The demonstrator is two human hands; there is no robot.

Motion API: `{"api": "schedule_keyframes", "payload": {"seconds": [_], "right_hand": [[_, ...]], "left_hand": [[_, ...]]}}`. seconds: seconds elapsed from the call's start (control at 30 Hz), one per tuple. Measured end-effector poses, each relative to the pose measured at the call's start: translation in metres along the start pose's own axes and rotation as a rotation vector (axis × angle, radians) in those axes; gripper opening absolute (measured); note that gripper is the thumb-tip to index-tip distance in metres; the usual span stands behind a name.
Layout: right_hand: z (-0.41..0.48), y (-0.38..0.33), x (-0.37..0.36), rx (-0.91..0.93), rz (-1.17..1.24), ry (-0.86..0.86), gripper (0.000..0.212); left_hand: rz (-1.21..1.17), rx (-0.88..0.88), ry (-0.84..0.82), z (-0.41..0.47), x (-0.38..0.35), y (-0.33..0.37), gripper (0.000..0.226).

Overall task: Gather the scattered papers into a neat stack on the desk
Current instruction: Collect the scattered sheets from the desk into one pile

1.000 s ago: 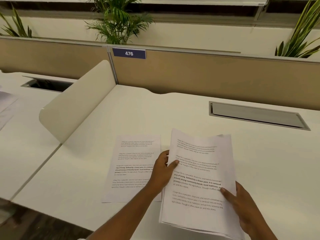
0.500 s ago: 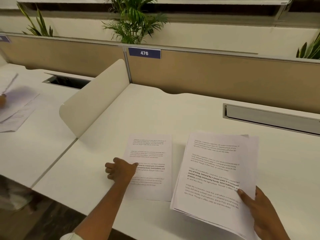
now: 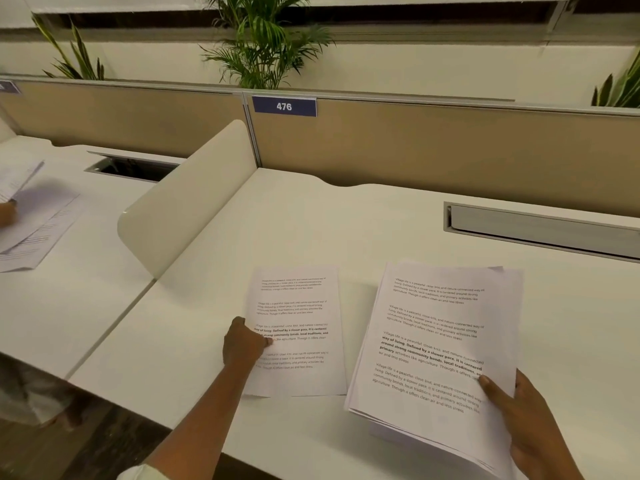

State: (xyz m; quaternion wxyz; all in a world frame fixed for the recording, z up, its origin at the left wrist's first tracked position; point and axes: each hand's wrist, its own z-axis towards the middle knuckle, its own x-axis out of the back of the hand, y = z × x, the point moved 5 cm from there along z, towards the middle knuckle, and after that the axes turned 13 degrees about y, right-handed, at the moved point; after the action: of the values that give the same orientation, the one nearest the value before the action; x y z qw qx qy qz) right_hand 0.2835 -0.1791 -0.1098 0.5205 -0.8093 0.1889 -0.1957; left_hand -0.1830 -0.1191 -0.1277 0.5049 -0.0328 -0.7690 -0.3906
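Our right hand [image 3: 530, 420] pinches the stack of printed papers [image 3: 436, 344], tilted above the white desk [image 3: 363, 220]. Our left hand [image 3: 244, 342], fingers curled, presses the single sheet [image 3: 298, 306] lying flat beside it. A tan partition [image 3: 450, 147] stands behind.

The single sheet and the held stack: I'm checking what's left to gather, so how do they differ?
The single sheet lies flat on the desk; the stack is lifted at its near edge. The sheet is one page, touched by the left hand; the stack holds many, gripped by the right hand. Both show similar printed paragraphs.
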Motion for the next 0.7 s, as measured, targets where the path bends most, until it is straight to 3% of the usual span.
{"api": "schedule_keyframes", "payload": {"seconds": [0.1,0.2,0.5,0.7], "right_hand": [[0.0,0.0,0.006,0.003,-0.022,0.018,0.037],[0.002,-0.001,0.012,0.009,-0.05,0.04,0.037],[0.002,-0.001,0.018,0.046,-0.124,0.081,0.035],[-0.003,-0.003,0.009,0.061,-0.162,0.048,0.032]], "left_hand": [[-0.05,-0.052,0.022,0.003,0.005,0.0,0.021],[-0.252,-0.017,-0.048,0.005,0.012,0.003,0.011],[-0.701,0.047,-0.054,0.013,0.069,0.022,0.022],[-0.88,0.08,-0.242,0.007,0.084,0.038,0.015]]}}
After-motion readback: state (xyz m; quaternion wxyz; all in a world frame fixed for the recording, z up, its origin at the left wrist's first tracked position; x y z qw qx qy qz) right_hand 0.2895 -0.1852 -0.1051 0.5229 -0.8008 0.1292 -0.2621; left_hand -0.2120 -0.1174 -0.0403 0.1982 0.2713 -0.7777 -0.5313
